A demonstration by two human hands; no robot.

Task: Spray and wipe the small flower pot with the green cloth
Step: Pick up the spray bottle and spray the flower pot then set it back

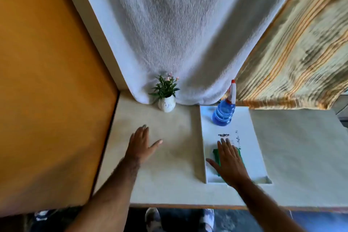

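Observation:
A small white flower pot (166, 104) with a green plant and pink blooms stands at the back of the table, against the white curtain. A blue spray bottle (224, 111) with a white and red nozzle stands at the far end of a white tray (253, 137). The green cloth (216, 156) lies in the tray, mostly covered by my right hand (228, 162), which rests flat on it with fingers spread. My left hand (141, 143) lies flat and open on the table, well in front of the pot, holding nothing.
The pale table (293, 156) ends at a near edge at the bottom of the view. An orange wall (47, 81) borders it on the left. A white curtain (178, 34) and a striped curtain (301, 52) hang behind.

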